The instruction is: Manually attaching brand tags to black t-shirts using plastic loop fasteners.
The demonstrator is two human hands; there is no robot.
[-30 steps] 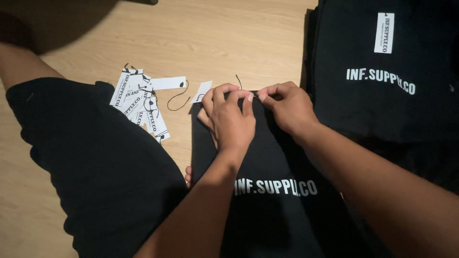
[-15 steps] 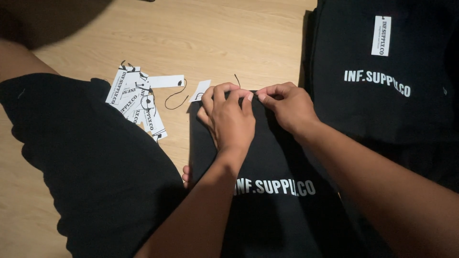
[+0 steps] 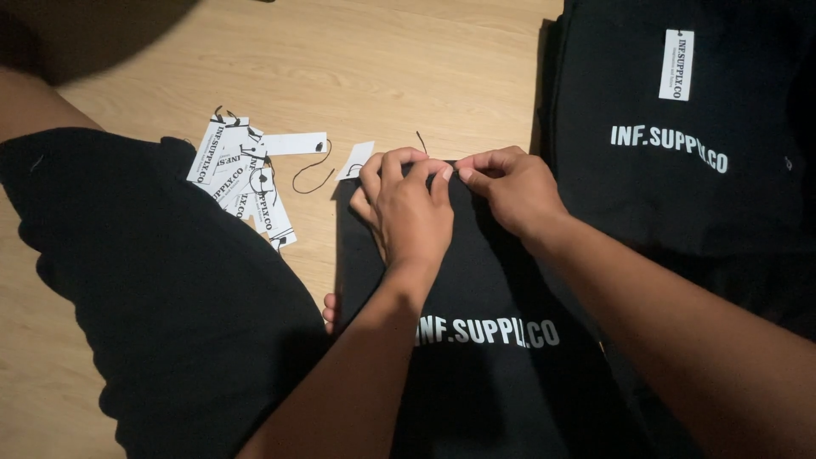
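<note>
Dim warm light, deep shadows, black fabric detail lost.

My left hand (image 3: 408, 204) and right hand (image 3: 510, 189) cover the top edge of the black garment (image 3: 493, 340), so what my fingertips pinch there is hidden. A thin thread (image 3: 420, 140) rises behind my left fingers, its lower end out of sight. A white tag (image 3: 355, 160) is partly tucked behind my left hand. The garment runs off the bottom edge. The black stack (image 3: 680, 195) is cut off at the right and top. The tag pile's (image 3: 242, 178) lower tags are overlapped.
</note>
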